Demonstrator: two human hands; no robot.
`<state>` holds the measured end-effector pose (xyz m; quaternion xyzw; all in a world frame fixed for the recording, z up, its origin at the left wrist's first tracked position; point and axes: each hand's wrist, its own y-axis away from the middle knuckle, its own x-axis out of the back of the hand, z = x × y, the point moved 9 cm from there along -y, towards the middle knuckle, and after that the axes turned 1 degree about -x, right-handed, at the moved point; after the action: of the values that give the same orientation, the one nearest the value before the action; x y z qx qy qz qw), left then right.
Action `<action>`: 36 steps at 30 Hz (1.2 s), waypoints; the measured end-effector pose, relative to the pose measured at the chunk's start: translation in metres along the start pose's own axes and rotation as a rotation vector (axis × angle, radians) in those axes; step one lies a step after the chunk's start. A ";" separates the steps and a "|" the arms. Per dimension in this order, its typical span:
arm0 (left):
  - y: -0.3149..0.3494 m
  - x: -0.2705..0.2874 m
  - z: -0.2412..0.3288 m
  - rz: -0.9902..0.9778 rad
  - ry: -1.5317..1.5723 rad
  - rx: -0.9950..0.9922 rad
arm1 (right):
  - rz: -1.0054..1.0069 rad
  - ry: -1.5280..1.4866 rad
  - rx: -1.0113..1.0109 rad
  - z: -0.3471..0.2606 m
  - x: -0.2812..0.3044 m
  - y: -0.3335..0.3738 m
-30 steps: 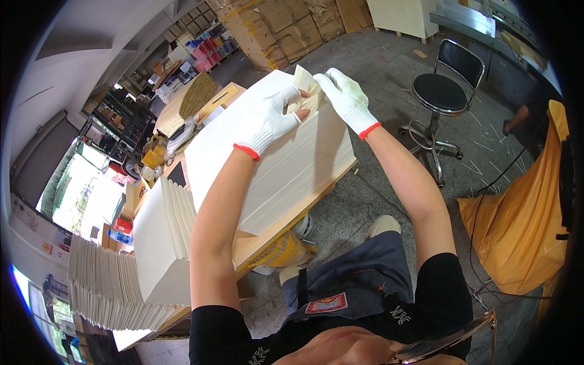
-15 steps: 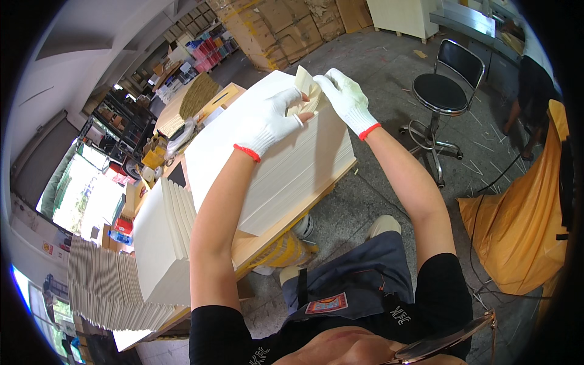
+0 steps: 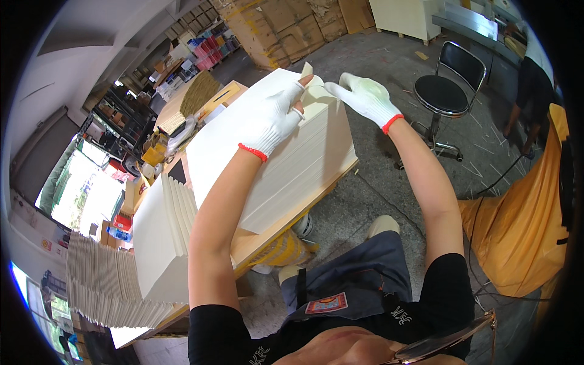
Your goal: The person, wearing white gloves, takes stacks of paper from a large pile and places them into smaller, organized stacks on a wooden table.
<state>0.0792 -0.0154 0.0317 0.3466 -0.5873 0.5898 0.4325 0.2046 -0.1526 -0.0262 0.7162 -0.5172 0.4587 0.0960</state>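
left hand [image 3: 277, 118]: white knit glove with a red cuff, over the near top edge of the tall stack, beside its right-hand corner; bare thumb tip and fingertip show, parted and a little bent; whether they pinch any sheets, i cannot tell.
right hand [image 3: 365, 97]: gloved likewise, loosely open, just off that corner to the right, fingertips pointing back toward it; contact with the sheets cannot be made out.
tall stack [image 3: 298, 161]: cream-white sheets, under the left hand and to the left of the right hand, resting on the wooden table [image 3: 250, 244].
curled corner [image 3: 317, 93]: top sheets bent up between the two hands, one pale flap [image 3: 308, 68] rising just beyond the left fingertips.
second stack [image 3: 152, 234]: white, beside the left forearm, well apart from both hands.
stool [image 3: 441, 94]: black seat, on the floor beyond the right hand.
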 end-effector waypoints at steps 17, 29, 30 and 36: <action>-0.007 -0.014 -0.015 -0.019 0.161 0.014 | 0.069 0.008 0.297 -0.036 -0.003 -0.013; -0.003 -0.012 -0.009 -0.110 0.075 0.090 | 0.129 -0.381 0.014 -0.007 -0.021 -0.008; -0.004 -0.012 -0.011 -0.122 0.095 0.105 | 0.131 -0.377 0.014 -0.006 -0.021 -0.008; -0.003 -0.010 -0.010 -0.133 0.121 0.114 | 0.158 -0.397 0.035 -0.006 -0.020 -0.007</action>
<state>0.0871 -0.0064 0.0228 0.3726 -0.5013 0.6122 0.4849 0.2059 -0.1326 -0.0353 0.7514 -0.5724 0.3233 -0.0563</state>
